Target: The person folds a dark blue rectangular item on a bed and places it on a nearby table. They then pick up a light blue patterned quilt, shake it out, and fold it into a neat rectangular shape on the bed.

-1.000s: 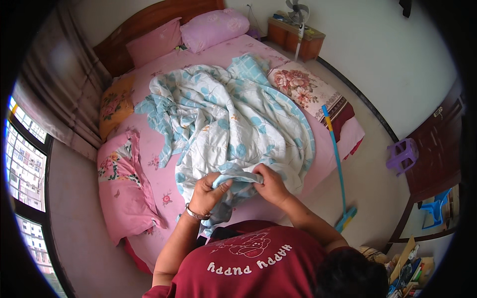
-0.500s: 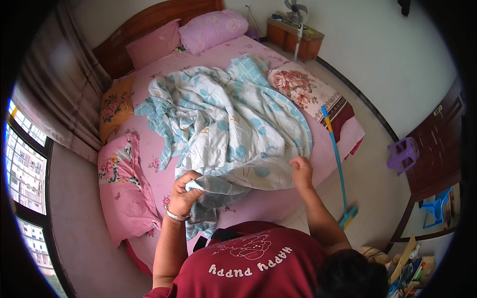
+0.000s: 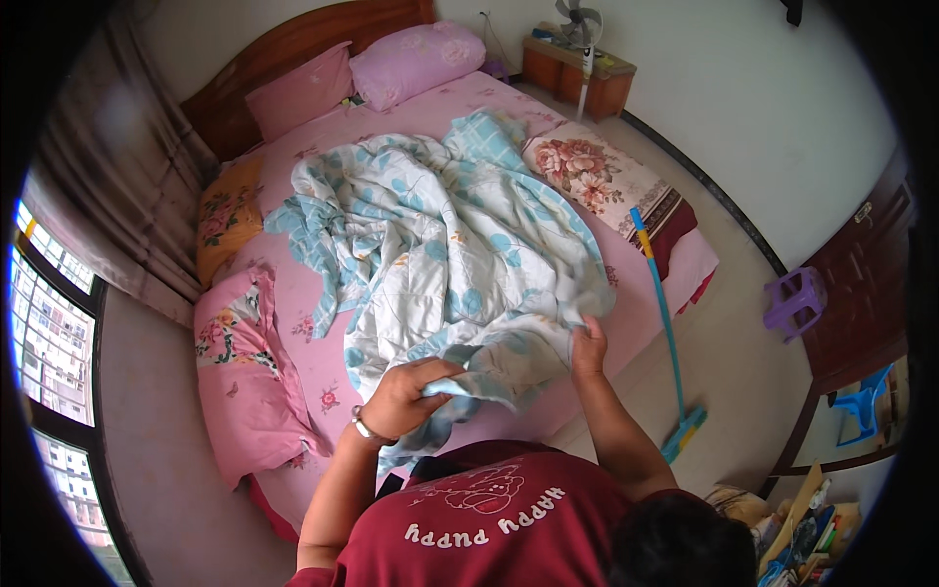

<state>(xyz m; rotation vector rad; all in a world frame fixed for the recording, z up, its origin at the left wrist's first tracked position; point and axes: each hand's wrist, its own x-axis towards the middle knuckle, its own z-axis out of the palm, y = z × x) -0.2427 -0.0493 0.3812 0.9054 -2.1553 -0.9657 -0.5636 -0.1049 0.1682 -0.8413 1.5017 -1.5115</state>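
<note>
Left hand: in close, and I had it clenched on the near hem of the quilt!
Right hand: curled against the cloth further along, though I couldn't tell whether it gripped.
Quilt: sprawled rumpled over the middle of the bed, near end between my hands.
Pink pillow: lay along the left edge.

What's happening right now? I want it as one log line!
left hand: holds edge of quilt | right hand: at quilt edge, grip unclear | quilt: rumpled on bed
</note>
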